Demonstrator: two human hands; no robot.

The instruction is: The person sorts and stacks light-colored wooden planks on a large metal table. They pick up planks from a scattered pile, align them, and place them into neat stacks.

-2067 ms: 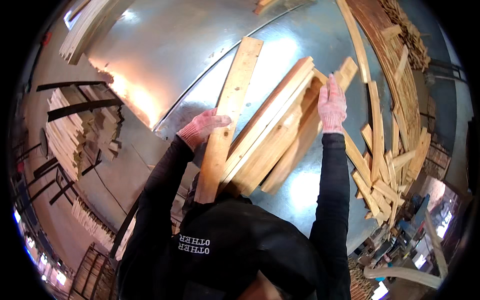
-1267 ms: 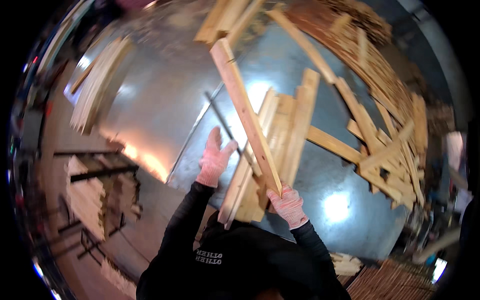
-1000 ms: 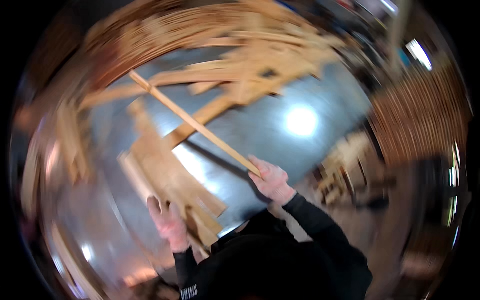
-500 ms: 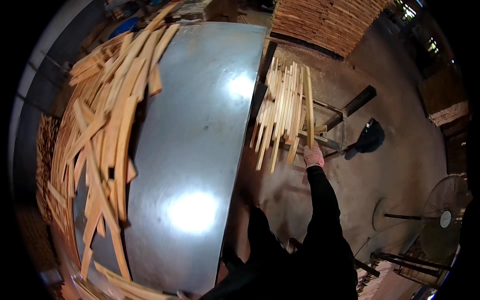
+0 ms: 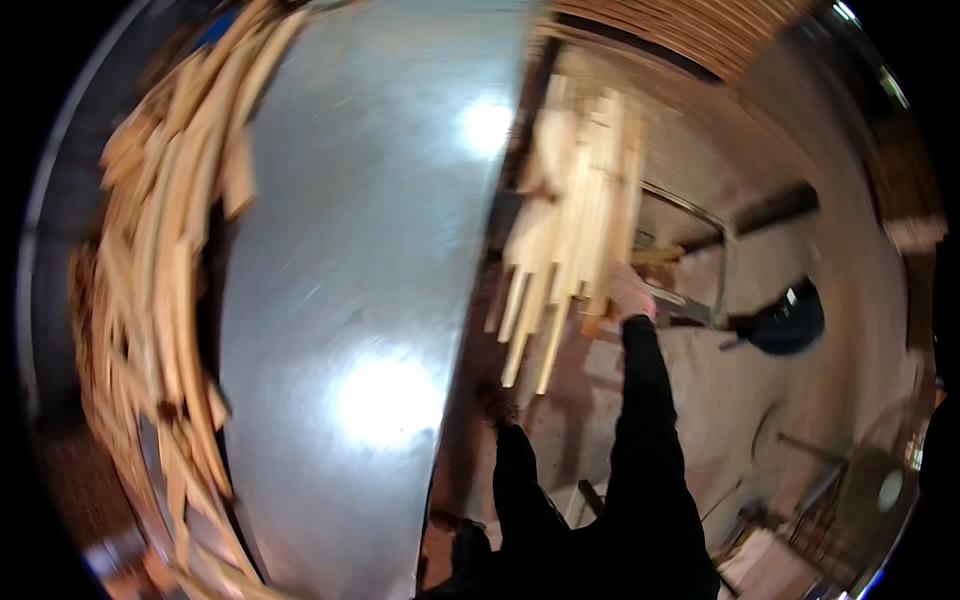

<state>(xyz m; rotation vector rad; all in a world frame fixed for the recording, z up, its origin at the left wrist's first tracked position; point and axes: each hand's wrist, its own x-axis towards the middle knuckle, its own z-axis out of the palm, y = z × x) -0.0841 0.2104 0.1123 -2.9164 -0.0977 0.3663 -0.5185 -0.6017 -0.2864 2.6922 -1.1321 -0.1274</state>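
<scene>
My right hand (image 5: 630, 291), in a pinkish glove, is at the near end of a wooden strip (image 5: 632, 190) on the right side of a bundle of pale wooden strips (image 5: 570, 200). Motion smears its fingers, so whether they still grip the strip cannot be made out. The bundle rests on a low metal-framed stand (image 5: 728, 262), its strips lying roughly side by side with uneven near ends. My left hand is out of view.
A large grey metal tabletop (image 5: 350, 250) lies left of the bundle. Along its left side is a jumbled heap of wooden strips (image 5: 165, 230). A stack of wood (image 5: 690, 30) stands at the back. Right of the stand is a dark object (image 5: 790, 320); a fan (image 5: 888, 490) stands lower right.
The view has shifted and blurred. The strip at my right hand, earlier angled apart from the bundle, now lies close against it. My left hand's fingertips have gone from the lower edge.
</scene>
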